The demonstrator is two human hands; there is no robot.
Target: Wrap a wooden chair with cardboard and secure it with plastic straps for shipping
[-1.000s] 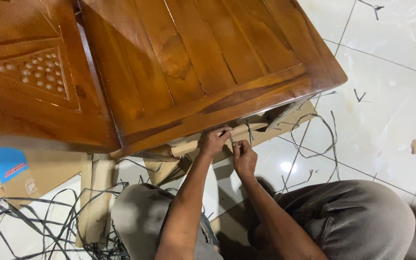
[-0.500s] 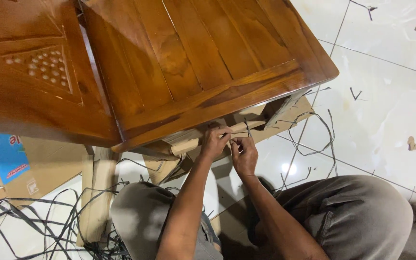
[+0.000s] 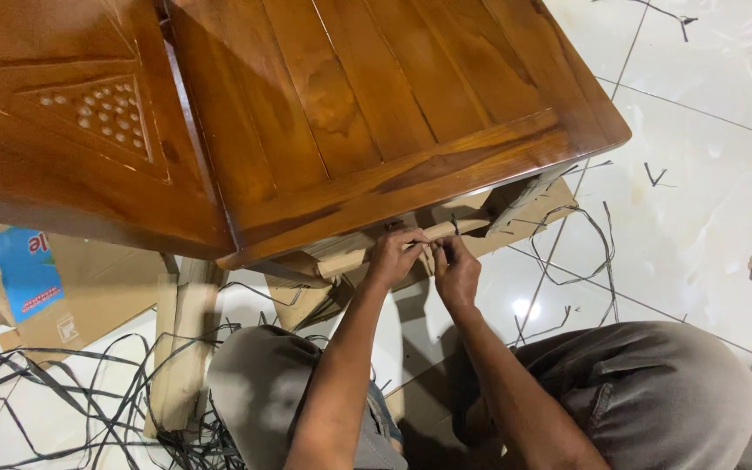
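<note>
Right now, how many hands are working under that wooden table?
2. The left hand grips the cardboard-wrapped rail below the table's edge; the right hand is beside it, pinching at the wrapping. More may be hidden.

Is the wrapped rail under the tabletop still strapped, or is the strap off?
Still strapped: a dark strap loops around the paper-wrapped rail, with the left hand and right hand pinching beside it.

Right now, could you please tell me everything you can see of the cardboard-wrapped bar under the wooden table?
The cardboard-wrapped bar runs slantwise just below the glossy wooden table's front edge, partly hidden by it. Its covering looks like creased tan cardboard, with a dark strap crossing it. The left hand and right hand both pinch at it near the middle.
</note>
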